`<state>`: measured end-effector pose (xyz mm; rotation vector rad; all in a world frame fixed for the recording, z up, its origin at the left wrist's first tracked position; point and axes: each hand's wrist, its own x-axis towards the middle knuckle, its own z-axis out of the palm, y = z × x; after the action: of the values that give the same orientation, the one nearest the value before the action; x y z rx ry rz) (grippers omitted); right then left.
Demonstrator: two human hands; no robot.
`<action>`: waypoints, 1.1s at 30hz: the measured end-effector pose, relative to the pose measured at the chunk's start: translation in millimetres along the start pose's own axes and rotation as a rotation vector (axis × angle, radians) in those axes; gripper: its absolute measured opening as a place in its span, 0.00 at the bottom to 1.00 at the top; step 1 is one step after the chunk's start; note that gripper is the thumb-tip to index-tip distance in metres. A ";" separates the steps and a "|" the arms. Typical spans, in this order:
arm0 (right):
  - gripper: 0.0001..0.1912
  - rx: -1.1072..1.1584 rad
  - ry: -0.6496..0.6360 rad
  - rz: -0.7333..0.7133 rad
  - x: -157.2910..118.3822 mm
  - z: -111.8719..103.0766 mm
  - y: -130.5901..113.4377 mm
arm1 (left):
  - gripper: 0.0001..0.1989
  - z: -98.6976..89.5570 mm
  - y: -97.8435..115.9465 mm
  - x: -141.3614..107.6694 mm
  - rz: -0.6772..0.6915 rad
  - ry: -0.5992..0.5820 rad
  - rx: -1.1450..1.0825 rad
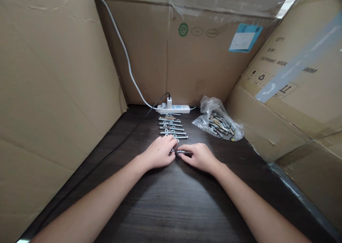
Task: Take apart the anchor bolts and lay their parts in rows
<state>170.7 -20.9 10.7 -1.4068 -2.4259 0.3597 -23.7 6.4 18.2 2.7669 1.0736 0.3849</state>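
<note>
My right hand [201,157] pinches a shiny metal bolt [184,151] that lies nearly level just above the dark table. Its far end sits inside my right fingers and is hidden. My left hand [160,152] closes its thumb and fingers at the bolt's left end, around a small metal piece [173,151] too small to name for certain. Just beyond my left fingertips lies a column of long bolts [173,129], set crosswise in rows with loose washers and nuts [171,122] among them. The nearest row is partly covered by my left hand.
A clear plastic bag [211,106] holding many metal bolts [220,125] lies at the back right. Behind the rows stands a white power strip [177,109] with a charger. A black cable [117,146] crosses the left side. Cardboard boxes [144,51] wall in the table.
</note>
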 end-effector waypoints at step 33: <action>0.06 0.170 0.063 0.059 -0.4 -4.2 -7.2 | 0.08 -7.5 4.6 1.1 0.136 0.092 -0.160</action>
<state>166.8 -24.5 17.2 -1.3953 -2.2498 0.5151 -22.1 4.2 26.6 2.7092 0.8353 0.5932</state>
